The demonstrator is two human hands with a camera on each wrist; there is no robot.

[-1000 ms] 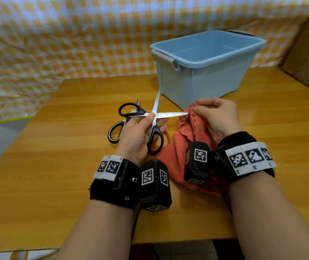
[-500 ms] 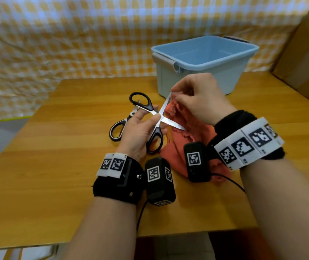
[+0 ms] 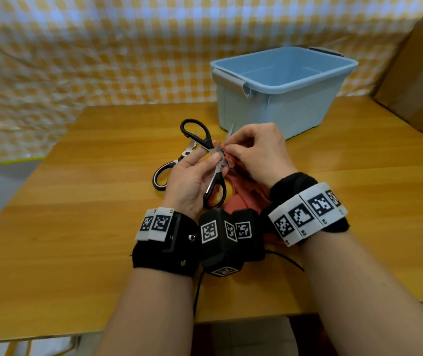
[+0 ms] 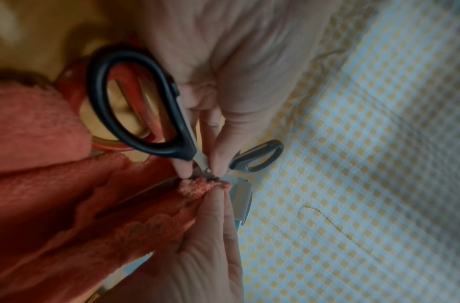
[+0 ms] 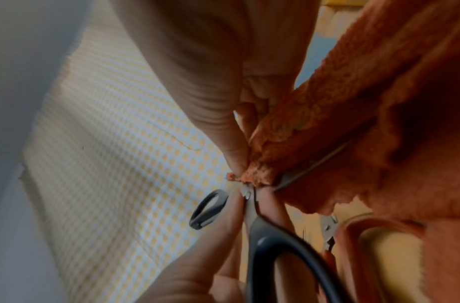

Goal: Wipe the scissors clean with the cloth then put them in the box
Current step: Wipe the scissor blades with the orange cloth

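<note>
- I see the wooden table filling the middle and lower frame of the head view, with a yellow-and-white checked cloth backdrop across the top.
- A cardboard box leans in at the upper right edge.
- The light blue plastic box stands on the table at upper centre-right, open at the top, with nothing visible inside.
- The orange-red cloth lies bunched at centre, mostly under my right wrist; one edge of it is lifted to the scissor blades.
- My right hand sits just below the box, thumb and fingers pinching a fold of cloth around a blade right next to the pivot.
- My left hand, centre-left, grips the black-handled scissors at the pivot between thumb and fingers; their blades are spread open, and one tip pokes up in front of the box.
- A second pair of scissors with black-and-white handles lies on the table, left of my left hand.
</note>
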